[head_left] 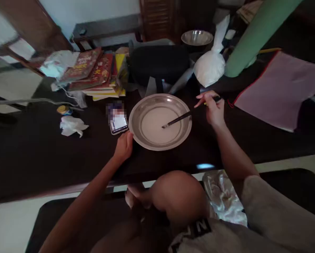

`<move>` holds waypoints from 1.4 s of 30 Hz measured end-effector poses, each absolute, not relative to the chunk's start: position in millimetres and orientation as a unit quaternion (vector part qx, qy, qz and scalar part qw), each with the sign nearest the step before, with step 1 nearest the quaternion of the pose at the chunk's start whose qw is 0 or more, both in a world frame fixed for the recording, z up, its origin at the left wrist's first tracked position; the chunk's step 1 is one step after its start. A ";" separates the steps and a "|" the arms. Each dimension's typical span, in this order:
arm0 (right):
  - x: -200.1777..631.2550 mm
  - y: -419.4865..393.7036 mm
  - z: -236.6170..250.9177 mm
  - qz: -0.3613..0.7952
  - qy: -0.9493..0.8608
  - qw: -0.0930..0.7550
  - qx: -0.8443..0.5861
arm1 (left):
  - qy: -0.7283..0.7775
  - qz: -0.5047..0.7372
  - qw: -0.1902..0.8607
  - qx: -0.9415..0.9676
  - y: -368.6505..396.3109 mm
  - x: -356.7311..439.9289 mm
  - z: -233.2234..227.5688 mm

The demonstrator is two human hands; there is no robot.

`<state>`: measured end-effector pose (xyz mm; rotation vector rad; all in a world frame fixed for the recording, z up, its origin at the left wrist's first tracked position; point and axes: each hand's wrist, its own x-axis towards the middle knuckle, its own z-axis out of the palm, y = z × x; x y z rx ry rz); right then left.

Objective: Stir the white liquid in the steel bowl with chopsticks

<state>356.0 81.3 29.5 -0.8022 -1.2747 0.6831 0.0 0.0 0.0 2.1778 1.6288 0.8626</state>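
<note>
A wide metal basin [135, 134] stands on the dark table, with a pale, milky liquid [154, 121] in its bottom. My left hand [124, 146] is closed at the basin's lower left rim, its thumb against the edge and its fingers mostly hidden. In my right hand [215, 109], held above the table right of the basin, is a slim dark paintbrush [182, 116]. The brush slants down to the left over the rim, and its tip meets the liquid near the middle. A phone [119, 123] with a lit screen lies close to the basin's left side.
Stacked books [94, 72] are at the back left. Nearer lie a crumpled tissue [71, 125] and a small jar [64, 110]. Behind the basin are a black bag [159, 65], a tied white plastic bag [210, 68] and a green post [257, 42]. A purple cloth [281, 88] lies right.
</note>
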 end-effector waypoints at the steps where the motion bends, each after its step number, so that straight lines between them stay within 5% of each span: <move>1: 354.6 79.0 29.7 0.313 -0.588 0.652 -0.363 | 0.564 0.299 0.144 0.756 0.2 -0.4 -0.7; 5: 352.6 74.0 31.6 0.309 -0.628 0.602 -0.384 | 0.559 0.301 0.144 0.759 0.4 -1.3 -2.4; 10: 355.1 76.5 32.5 0.274 -0.587 0.653 -0.392 | 0.554 0.302 0.151 0.761 -0.3 -1.7 -2.4; 16: 350.0 73.6 32.3 0.314 -0.625 0.607 -0.377 | 0.548 0.309 0.146 0.764 -0.1 -1.3 -2.1; 42: 345.8 72.0 32.9 0.281 -0.589 0.642 -0.402 | 0.549 0.316 0.144 0.760 -0.4 1.1 2.5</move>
